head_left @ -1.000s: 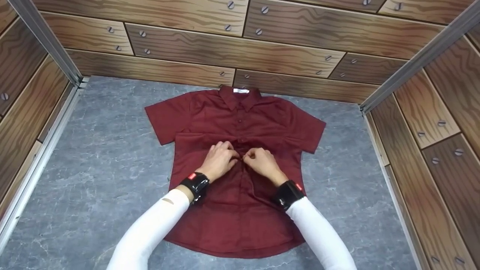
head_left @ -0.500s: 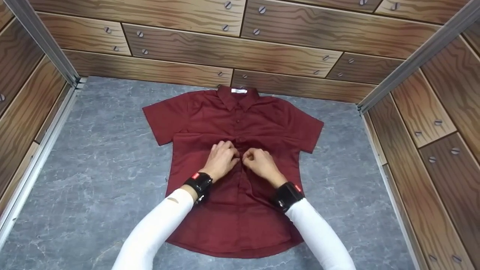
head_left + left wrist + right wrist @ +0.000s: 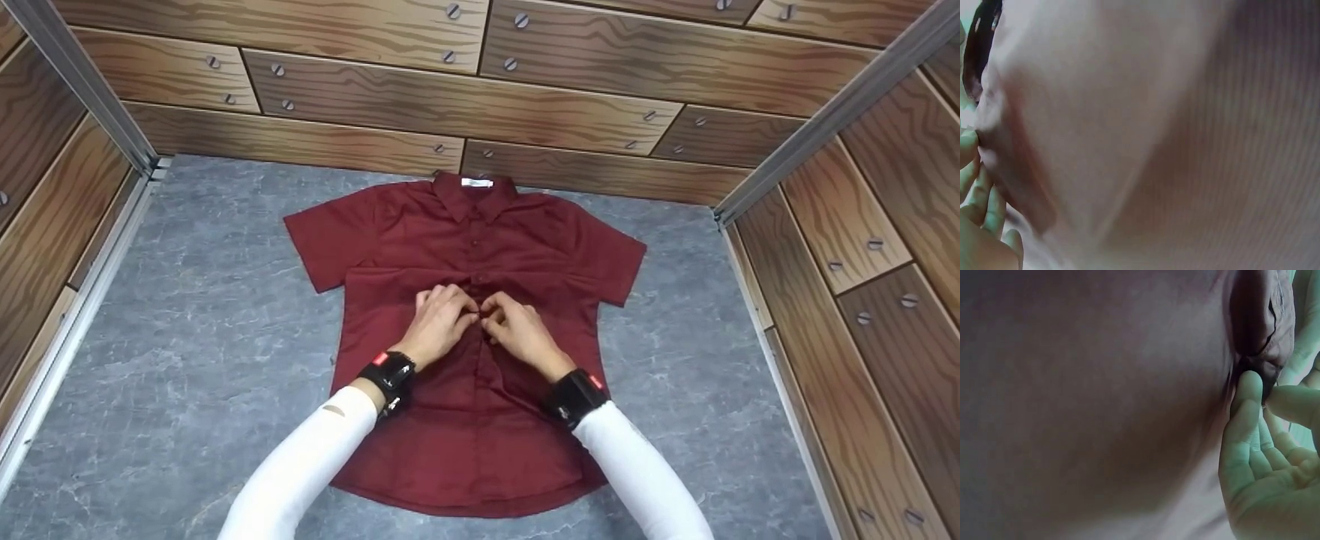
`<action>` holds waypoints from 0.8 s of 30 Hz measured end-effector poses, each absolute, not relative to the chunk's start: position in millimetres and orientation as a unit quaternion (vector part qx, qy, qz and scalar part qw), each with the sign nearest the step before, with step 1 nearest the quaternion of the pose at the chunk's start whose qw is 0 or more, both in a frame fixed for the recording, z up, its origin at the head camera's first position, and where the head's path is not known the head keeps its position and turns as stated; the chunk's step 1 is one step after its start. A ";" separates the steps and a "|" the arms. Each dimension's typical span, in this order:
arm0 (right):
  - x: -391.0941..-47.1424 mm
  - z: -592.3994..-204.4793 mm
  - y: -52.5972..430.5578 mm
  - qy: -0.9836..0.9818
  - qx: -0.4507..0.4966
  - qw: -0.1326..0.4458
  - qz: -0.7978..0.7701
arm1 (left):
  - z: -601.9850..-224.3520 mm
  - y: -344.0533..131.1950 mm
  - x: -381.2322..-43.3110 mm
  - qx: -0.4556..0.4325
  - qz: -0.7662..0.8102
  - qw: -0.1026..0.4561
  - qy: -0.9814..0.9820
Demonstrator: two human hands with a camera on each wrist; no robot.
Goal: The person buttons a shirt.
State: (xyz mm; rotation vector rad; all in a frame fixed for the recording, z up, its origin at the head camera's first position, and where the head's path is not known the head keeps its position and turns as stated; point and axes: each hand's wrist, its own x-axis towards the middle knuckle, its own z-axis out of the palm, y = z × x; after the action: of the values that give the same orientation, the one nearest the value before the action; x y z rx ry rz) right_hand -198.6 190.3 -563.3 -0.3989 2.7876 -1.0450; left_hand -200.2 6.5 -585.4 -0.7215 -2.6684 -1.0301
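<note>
A dark red short-sleeved shirt (image 3: 442,457) lies flat, front up, its collar (image 3: 474,196) at the far side. Both hands meet at its button placket (image 3: 478,382), just below mid-chest. My left hand (image 3: 441,321) pinches the placket edge between thumb and fingers. Opposite it, my right hand (image 3: 521,330) grips the same strip with bent index finger and thumb. Close up in the right wrist view, thumb and fingertips (image 3: 1249,385) press on a fold of the cloth. The button at that spot is hidden by the fingers. Cloth fills most of the left wrist view, with fingers (image 3: 979,191) at its left edge.
The shirt lies on a grey marbled surface (image 3: 195,315). Wood-patterned panels (image 3: 375,90) stand at the back and both sides, joined by metal rails (image 3: 832,112). Black bands (image 3: 577,394) circle both wrists over white sleeves.
The right index finger has straightened a little and reaches further left, toward the left fingertips. The left wrist has shifted slightly down and left. The shirt lies as before.
</note>
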 end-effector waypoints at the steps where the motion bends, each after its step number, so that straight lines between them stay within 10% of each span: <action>1: -198.7 -562.9 190.2 0.927 -0.132 0.072 -0.343 | -585.3 6.4 -199.7 -0.242 -0.355 0.094 -0.898; 24: -200.5 -563.1 188.7 0.929 -0.143 0.054 -0.338 | -586.1 7.0 -196.5 -0.222 -0.349 0.093 -0.906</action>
State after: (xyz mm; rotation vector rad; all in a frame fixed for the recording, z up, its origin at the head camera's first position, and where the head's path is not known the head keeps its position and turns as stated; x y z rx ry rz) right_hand -200.5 188.7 -563.1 -0.4339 2.8207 -1.0260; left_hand -196.5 7.0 -586.1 -0.6600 -2.6874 -1.0362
